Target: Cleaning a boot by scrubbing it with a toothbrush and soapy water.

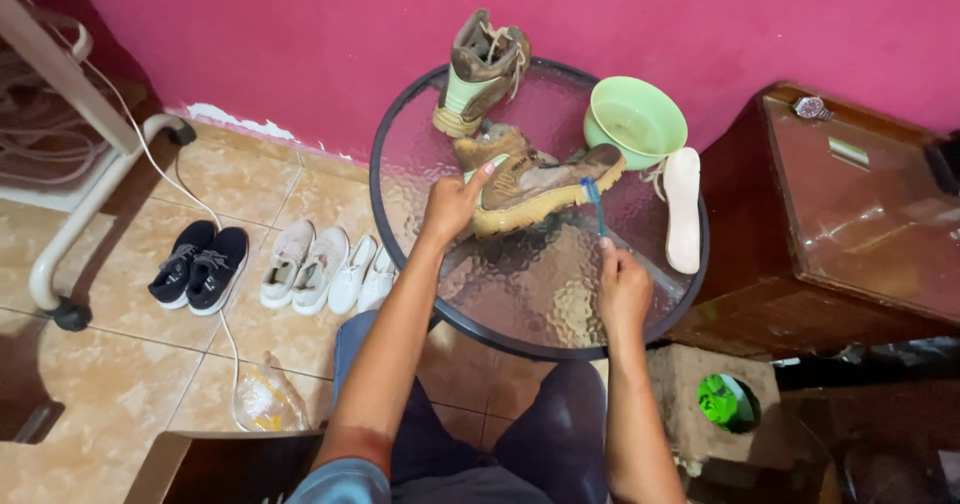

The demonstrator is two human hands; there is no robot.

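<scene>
On the round glass table (pixel 520 304), a tan boot (pixel 535 186) lies on its side with its pale sole turned toward the person. Their left hand (pixel 452 204) is closed loosely over the boot's heel end, fingers curled around the upper and the thumb stretched out straight across the leather, pinning the boot against the glass. Their right hand (pixel 622 289) sits nearer the table's front edge, fingers folded tight around the lower end of a blue toothbrush (pixel 596 204). The brush stands nearly upright from that fist, and its head touches the boot's sole close to the toe.

Behind the held boot, a second boot (pixel 483 69) of the same kind stands at the far rim of the table, toe pointing down toward the person, laces loose. To the right of the boot's toe sits a light green bowl (pixel 636 119), just beside it; whether it holds any liquid I cannot tell. A white insole (pixel 684 207) lies lengthwise near the right rim of the table, apart from the right hand.

Down on the tiled floor to the left, three pairs of shoes rest in a row: black sneakers (pixel 198 265), beige sneakers (pixel 302 263) and white flats (pixel 362 276). A dark wooden cabinet (pixel 850 224) stands right of the table.
</scene>
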